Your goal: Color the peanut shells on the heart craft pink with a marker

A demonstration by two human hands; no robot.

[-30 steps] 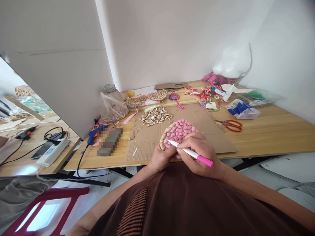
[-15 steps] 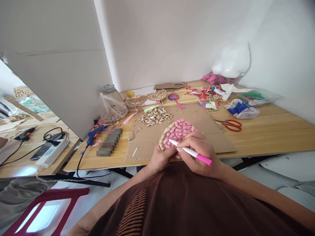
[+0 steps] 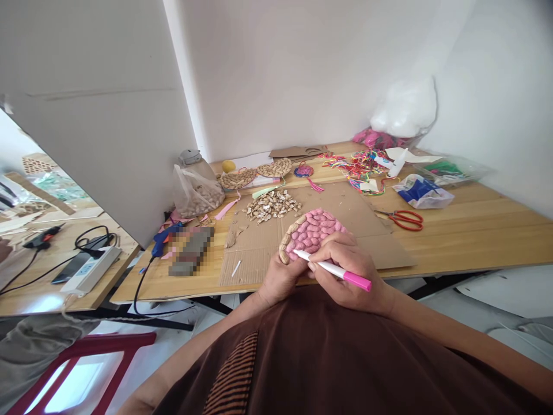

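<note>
My left hand grips the lower left edge of a peanut-shell craft piece at the table's front edge. Most of its shells are pink; a row along the left rim is plain tan. In my right hand is a white marker with a pink end, its tip at the pink shells near the lower left. My hands hide the lower part of the piece. Beyond it, a pile of loose peanut shells lies on a flat cardboard sheet.
Red-handled scissors lie to the right, near a blue and white packet. Coloured cords are heaped behind. A blue glue gun and a bag of peanuts are at left. A power strip sits on the neighbouring table.
The marker tip has shifted slightly left and down over the pink shells. My left hand keeps its hold on the craft piece.
</note>
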